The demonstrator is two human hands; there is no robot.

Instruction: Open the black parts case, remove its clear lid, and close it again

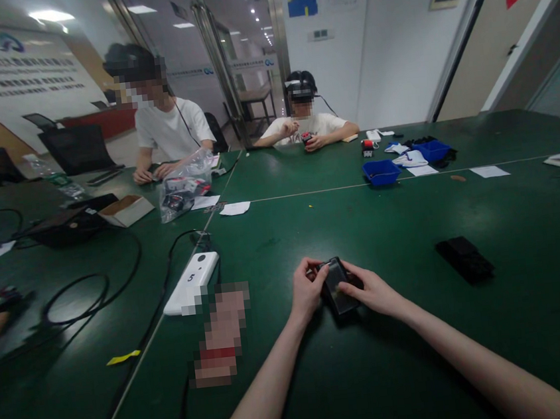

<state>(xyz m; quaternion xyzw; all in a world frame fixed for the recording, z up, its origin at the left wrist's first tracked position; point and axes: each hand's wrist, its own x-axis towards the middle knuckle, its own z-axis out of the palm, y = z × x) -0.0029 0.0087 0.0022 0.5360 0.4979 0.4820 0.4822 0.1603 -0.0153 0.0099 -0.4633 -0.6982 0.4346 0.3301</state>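
Blk box [335,291] was in both hands, on or just above the tabletop [427,374], can't tell which. Grip: L hand [308,288] and R hand [372,288] grasped its sides, thumbs on top. Prob. light, stiff, a bit slick; best held by opp. edges. Blue tray [381,173] sat well apart, fwd R.

The person's left hand [309,288] and right hand [371,290] grip a small black rectangular box [339,288] from both sides, thumbs on its glossy top, over a dark green bench [401,370]. A folded black fabric pouch [465,258] lies well to the right; a long white device marked 5 [192,282] lies to the left. Farther back stand a blue plastic tray [381,173] and a clear plastic bag [185,186]. Two people in white shirts sit opposite.
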